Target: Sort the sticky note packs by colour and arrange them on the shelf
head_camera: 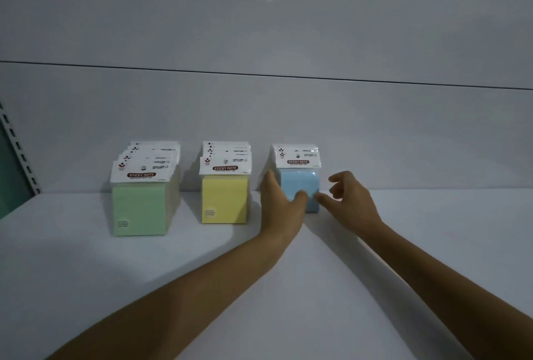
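Note:
Three rows of sticky note packs stand upright on the white shelf [288, 296], each with a white "STICKY NOTE" header card. Several green packs [138, 209] are on the left, several yellow packs [225, 201] in the middle, and a short row of blue packs [300, 181] on the right. My left hand [279, 204] grips the front blue pack, with fingers along its left side and the thumb across its front. My right hand [349, 201] is just right of the blue row, fingers spread and curled, with the thumb tip touching the pack's lower right corner.
A grey back panel [288, 114] rises right behind the rows. A slotted metal upright [17, 149] marks the shelf's left end. Bare shelf surface extends in front of the rows and to the right of the blue packs.

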A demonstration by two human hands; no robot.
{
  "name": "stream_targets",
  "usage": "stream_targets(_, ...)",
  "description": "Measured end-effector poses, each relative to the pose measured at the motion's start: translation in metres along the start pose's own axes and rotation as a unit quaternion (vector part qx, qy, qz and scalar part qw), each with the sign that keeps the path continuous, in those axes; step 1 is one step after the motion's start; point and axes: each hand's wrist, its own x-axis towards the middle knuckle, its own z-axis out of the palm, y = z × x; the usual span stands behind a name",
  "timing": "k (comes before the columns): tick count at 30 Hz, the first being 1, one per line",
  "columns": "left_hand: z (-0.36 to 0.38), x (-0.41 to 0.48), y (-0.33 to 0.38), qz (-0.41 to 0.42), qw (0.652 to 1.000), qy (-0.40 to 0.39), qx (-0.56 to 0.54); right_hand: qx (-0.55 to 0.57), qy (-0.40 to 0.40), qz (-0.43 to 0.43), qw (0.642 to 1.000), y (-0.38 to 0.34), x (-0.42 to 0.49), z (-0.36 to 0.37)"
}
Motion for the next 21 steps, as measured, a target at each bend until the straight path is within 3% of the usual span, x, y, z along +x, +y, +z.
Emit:
stream_targets(2,0.006,0.015,-0.006,-0.036,0.999,0.011,0.023,0.053,-0.067,0.02,0.996,0.004,0.008,0.002)
stream_targets(5,0.007,0.028,-0.017,-0.054,0.996,-0.002,0.076,0.064,-0.129,-0.019,0.989,0.007,0.007,0.017)
stream_targets(12,0.012,0.039,-0.035,-0.007,0.989,-0.005,0.148,-0.061,-0.093,-0.119,0.987,0.01,0.01,0.026)
stream_targets(21,0.014,0.036,-0.033,-0.005,0.988,0.003,0.157,-0.042,-0.092,-0.111,0.989,0.01,0.008,0.029)
